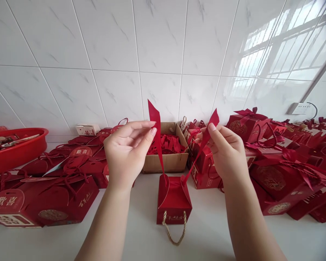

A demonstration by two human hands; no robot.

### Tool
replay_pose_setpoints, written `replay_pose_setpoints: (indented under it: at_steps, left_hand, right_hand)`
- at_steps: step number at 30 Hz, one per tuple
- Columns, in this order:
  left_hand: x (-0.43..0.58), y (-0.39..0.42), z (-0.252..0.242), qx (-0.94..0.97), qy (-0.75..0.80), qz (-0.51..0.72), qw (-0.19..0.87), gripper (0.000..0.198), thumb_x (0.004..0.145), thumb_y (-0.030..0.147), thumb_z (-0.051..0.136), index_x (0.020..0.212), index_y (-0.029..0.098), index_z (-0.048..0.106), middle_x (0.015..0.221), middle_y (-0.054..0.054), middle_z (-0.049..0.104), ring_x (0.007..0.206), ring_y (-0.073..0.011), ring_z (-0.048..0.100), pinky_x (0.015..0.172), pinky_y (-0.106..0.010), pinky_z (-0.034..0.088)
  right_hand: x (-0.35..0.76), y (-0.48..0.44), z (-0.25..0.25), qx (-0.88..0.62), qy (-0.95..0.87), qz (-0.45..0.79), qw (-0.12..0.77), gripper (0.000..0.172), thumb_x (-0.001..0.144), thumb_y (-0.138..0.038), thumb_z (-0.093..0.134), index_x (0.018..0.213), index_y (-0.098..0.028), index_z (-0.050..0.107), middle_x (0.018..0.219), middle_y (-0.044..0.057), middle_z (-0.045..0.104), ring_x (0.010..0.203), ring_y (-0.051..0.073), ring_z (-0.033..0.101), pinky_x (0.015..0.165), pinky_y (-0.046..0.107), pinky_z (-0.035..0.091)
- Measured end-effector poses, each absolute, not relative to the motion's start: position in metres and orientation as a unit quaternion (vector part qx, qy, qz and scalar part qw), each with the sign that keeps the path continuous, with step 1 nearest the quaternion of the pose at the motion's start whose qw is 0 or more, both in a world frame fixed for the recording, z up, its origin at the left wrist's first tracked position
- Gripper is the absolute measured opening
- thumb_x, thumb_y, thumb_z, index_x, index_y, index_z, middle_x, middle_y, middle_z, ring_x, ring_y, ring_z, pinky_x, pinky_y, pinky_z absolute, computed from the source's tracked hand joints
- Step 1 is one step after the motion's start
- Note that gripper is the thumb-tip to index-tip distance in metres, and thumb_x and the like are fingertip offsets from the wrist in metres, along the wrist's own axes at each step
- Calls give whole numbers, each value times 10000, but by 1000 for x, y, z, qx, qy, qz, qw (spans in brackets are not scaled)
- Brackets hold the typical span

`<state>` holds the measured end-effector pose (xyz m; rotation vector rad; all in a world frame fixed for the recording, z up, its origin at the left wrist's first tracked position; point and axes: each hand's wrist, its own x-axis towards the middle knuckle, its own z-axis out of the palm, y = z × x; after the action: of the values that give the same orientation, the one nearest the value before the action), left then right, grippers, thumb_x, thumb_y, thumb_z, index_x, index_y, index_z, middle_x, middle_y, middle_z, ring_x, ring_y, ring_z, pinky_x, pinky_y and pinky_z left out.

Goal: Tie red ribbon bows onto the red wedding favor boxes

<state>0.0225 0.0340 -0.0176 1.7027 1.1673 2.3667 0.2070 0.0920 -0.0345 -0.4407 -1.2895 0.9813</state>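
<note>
A small red gift box [176,198] stands on the white counter in front of me, a twisted gold rope handle [176,242] hanging from its near side. Red ribbon [159,145] comes up through the top of the box, and its two ends are spread apart in the air. My left hand [130,145] pinches one end between thumb and fingers. The other end is gripped by my right hand [225,148], thumb pressed against it. Both hands are above the box, one to each side.
Behind the box, a cardboard carton [165,163] holds many red ribbons. Red gift boxes crowd the left [51,201] and the right [277,181], some tied with bows. At far left is a red plastic basin [21,150]. A tiled wall [160,43] with a power socket [300,108] stands behind.
</note>
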Motion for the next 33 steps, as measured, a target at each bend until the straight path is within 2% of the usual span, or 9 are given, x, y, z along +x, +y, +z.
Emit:
replay_pose_setpoints:
  at_steps: [3,5,9,12,16,22,25,30,33]
  left_hand:
    - [23,33,-17,551,361,751,51,168,732,145,751,882,192,693,857,-6,716,801,-141,706,762,-237,599]
    - [25,31,-16,562,361,737,101,262,733,157,753,975,199,663,845,-1,699,766,-133,698,723,-228,598]
    - [33,27,-15,605,382,673,185,386,768,196,727,1137,211,614,826,-8,711,727,-113,682,617,-170,560]
    - [38,27,-15,625,393,631,237,472,758,196,737,1199,201,568,826,-18,724,739,-124,691,647,-188,570]
    - [39,30,-16,619,404,623,258,426,734,186,754,1102,184,539,806,-24,727,748,-142,701,718,-237,587]
    - [36,31,-19,622,423,619,226,296,742,239,756,979,184,587,780,-21,709,705,-141,689,619,-209,560]
    - [35,32,-19,633,429,606,219,239,758,256,746,959,187,638,788,-23,709,715,-137,688,601,-191,551]
    - [33,34,-20,637,424,607,216,191,744,250,762,901,184,675,878,-35,723,812,-149,695,690,-202,576]
    - [33,33,-20,635,411,617,217,162,726,222,778,841,182,670,810,-20,722,774,-147,698,695,-212,579]
  right_hand:
    - [205,91,-35,-197,-579,438,659,212,852,-375,651,736,-198,666,688,3,645,668,121,616,683,250,507]
    - [202,89,-35,-201,-586,437,651,196,838,-366,672,742,-194,669,642,-11,625,609,101,593,623,222,490]
    - [196,84,-35,-216,-620,457,601,165,815,-351,698,803,-187,684,546,-47,546,437,55,471,428,179,366]
    - [193,79,-34,-209,-650,479,553,157,821,-320,682,844,-166,708,544,-46,523,407,41,412,379,171,302]
    - [192,76,-34,-181,-673,487,526,148,848,-269,632,899,-173,732,582,-32,543,431,39,399,379,162,308]
    - [193,77,-35,-184,-685,479,517,143,832,-262,639,869,-161,734,632,-9,588,436,43,411,376,166,332]
    - [193,76,-34,-174,-687,483,514,137,828,-258,635,833,-154,725,590,-19,559,437,45,397,376,167,322]
    - [194,73,-33,-166,-713,473,490,130,826,-271,636,839,-160,702,557,-36,490,460,57,373,398,182,306]
    - [193,72,-31,-167,-722,465,484,174,831,-332,659,787,-166,686,566,-35,486,476,60,379,407,185,296]
